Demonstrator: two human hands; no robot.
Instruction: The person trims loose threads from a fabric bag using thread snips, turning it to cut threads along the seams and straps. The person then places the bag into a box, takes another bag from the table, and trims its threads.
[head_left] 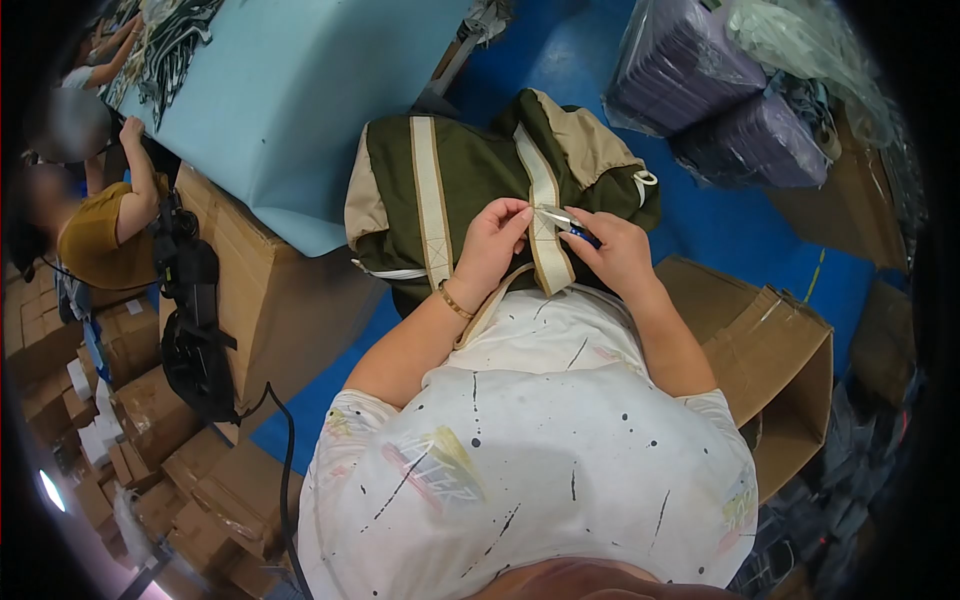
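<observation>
Metal snips (560,219) (pointed) over flat strap (550,262)

Against the wearer's lap, a dark green duffel bag (475,185) with beige end panels. Lies slumped and creased, crossed by 2 cream straps edged in tan, both with X-shaped stitching. Over the right-hand strap, small silver snips (562,220) with blue on the handles, held with tips aimed left, close to the fabric.
</observation>
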